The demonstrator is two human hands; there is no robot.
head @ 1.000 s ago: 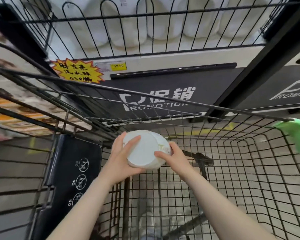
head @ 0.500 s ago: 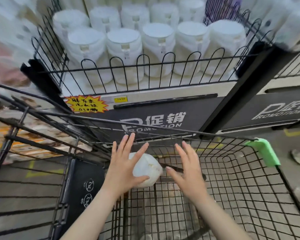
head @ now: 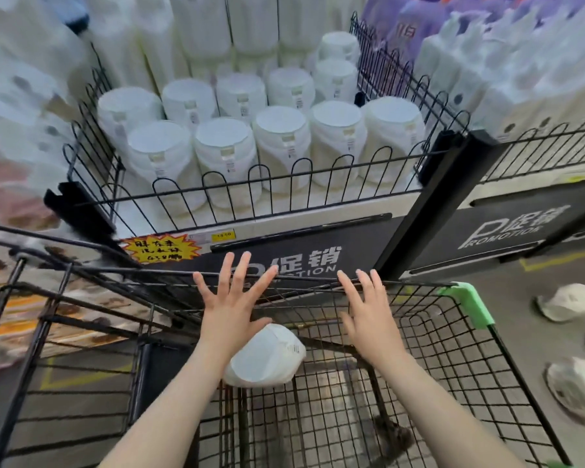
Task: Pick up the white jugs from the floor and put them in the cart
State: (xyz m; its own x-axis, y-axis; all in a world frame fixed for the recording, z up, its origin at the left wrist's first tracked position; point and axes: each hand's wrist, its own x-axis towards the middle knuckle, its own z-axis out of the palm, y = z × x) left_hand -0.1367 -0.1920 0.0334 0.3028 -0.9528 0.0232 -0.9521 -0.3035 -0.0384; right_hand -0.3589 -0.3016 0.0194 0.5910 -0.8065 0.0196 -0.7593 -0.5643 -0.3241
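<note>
Matt white plastic jug (head: pixel 264 361) lies in black wire-metal cart (head: pixel 453 366).

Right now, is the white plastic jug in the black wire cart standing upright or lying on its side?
Lying on its side. The white plastic jug rests tipped inside the black wire cart, with neither hand gripping it.

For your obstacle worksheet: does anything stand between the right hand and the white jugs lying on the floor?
Yes. The cart's right wire wall stands between the right hand, open inside the cart, and the floor jugs.
</note>
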